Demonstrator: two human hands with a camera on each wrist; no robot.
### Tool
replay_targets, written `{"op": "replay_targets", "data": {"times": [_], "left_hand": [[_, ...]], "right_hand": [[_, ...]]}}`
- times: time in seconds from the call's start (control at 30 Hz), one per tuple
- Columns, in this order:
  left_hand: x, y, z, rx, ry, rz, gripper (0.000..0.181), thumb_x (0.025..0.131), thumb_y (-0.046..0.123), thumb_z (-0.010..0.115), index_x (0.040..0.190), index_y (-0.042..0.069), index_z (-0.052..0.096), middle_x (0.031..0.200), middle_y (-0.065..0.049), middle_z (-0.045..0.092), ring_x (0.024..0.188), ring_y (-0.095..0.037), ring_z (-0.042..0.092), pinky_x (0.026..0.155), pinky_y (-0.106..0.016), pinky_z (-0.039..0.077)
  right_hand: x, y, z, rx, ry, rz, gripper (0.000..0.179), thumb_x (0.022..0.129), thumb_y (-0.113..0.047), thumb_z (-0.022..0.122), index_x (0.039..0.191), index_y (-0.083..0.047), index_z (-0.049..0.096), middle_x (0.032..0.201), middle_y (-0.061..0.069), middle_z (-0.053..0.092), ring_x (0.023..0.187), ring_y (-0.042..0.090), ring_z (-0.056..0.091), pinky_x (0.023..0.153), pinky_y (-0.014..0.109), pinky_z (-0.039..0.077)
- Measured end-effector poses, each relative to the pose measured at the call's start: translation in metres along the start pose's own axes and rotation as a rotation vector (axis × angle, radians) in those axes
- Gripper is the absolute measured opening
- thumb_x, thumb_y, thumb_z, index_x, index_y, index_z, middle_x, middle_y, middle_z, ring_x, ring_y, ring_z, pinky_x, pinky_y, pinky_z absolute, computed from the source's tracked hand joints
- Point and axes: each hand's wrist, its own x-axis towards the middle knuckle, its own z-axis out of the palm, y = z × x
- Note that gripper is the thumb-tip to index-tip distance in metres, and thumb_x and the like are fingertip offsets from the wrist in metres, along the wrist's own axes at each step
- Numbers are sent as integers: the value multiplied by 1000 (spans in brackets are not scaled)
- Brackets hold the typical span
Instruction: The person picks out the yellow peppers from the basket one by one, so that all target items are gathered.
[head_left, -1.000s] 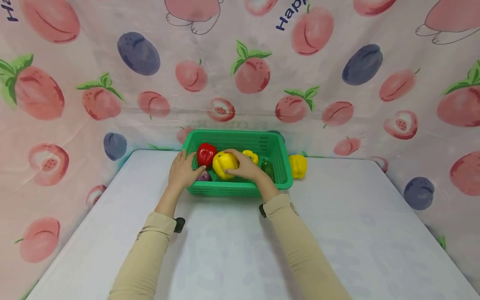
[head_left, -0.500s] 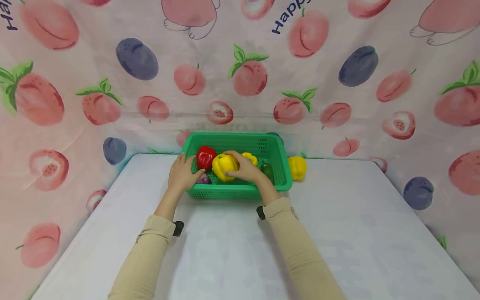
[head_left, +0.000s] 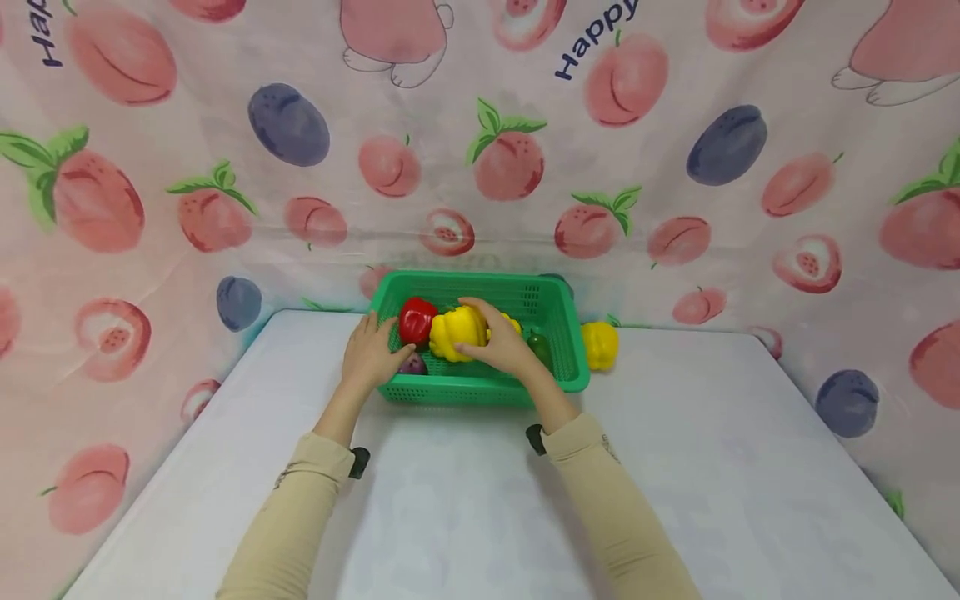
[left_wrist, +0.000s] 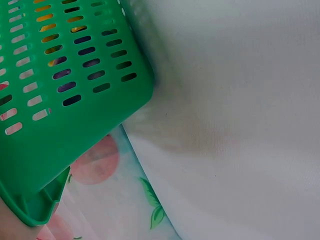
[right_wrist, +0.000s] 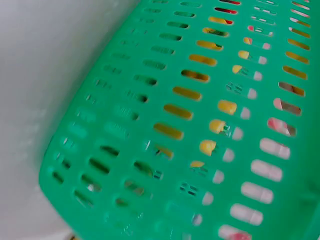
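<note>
In the head view, my right hand grips a yellow bell pepper inside a green perforated basket, thumb on its near side and fingers over the top. Touching or close beside that pepper is a red bell pepper. My left hand lies at the basket's left rim, fingers extended, thumb pointing inward above a purple vegetable that it partly hides. A second yellow pepper shows behind my right hand, and a dark green vegetable lies at the basket's right end.
Another yellow bell pepper sits on the white table, just outside the basket's right wall. A fruit-printed cloth hangs behind the table. Both wrist views mostly show the basket's slotted wall, with peppers glimpsed through the slots.
The yellow pepper in my right hand has turned so that its stem end no longer faces up. My left hand keeps its place at the rim; the head view has shifted slightly.
</note>
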Motion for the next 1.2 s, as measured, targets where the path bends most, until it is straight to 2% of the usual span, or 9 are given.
{"op": "replay_targets", "data": {"times": [0.17,0.37,0.73,1.0,1.2], "left_hand": [[0,1,0,-6,-3,-1,65,94,41,49,145,3,33,153,-30,13,143,-45,10,118,-54,12],[-2,-1,-2,-6,-3,-5,65,95,41,49,145,3,33,153,-30,13,143,-45,10,117,-55,13],[2,-2,1,-8,1,6,66,94,42,49,145,3,33,153,-30,14,143,-45,10,117,-55,13],[2,-3,0,-10,9,4,66,94,42,49,145,3,32,154,-29,14,143,-44,11,117,-55,13],[1,-2,2,-17,3,-1,67,94,42,49,145,3,31,154,-29,13,143,-44,10,118,-55,12]], "right_hand": [[-14,-4,-4,55,61,-14,67,84,-14,70,142,-16,37,141,12,43,107,30,53,78,37,58],[-30,-9,-4,116,102,-8,67,84,-15,70,142,-19,36,140,12,44,105,30,54,77,35,57],[-52,-13,-10,84,154,-44,68,83,-16,71,142,-19,37,139,11,46,101,28,54,79,41,55],[-70,-19,-16,61,184,-76,69,81,-12,73,141,-15,38,140,11,46,107,29,53,80,39,55],[-89,-20,-19,50,183,-64,71,79,-9,74,141,-9,38,142,15,44,113,32,52,80,42,55]]}}
